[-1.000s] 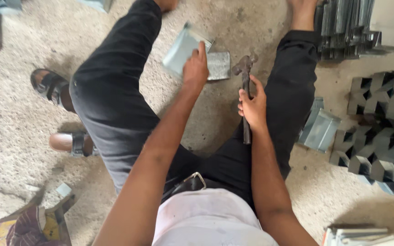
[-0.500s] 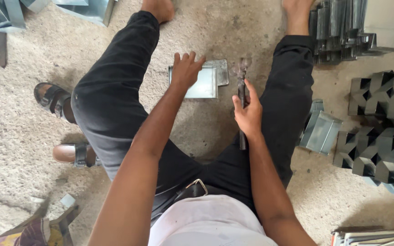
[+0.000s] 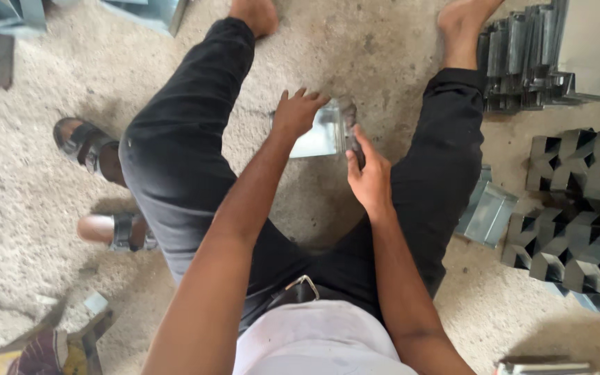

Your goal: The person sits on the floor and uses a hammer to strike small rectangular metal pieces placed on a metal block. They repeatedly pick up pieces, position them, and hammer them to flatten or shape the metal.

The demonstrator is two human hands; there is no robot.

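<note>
I sit on the floor with my legs spread, in black trousers. A flat piece of sheet metal (image 3: 318, 137) lies on the ground between my legs. My left hand (image 3: 296, 111) presses down on its left part, fingers spread. My right hand (image 3: 369, 177) grips the dark handle of a hammer (image 3: 351, 128), whose head rests on the right edge of the sheet. Most of the handle is hidden inside my fist.
Stacks of folded grey metal brackets (image 3: 581, 208) fill the right side, with more (image 3: 522, 59) at the top right. A loose metal tray (image 3: 487, 212) lies by my right knee. A pair of sandals (image 3: 88, 149) lies left; scraps (image 3: 43, 347) at bottom left.
My left hand laid the tilted sheet flat on the floor and now presses it. The hammer swung from upright down onto the sheet's right edge.
</note>
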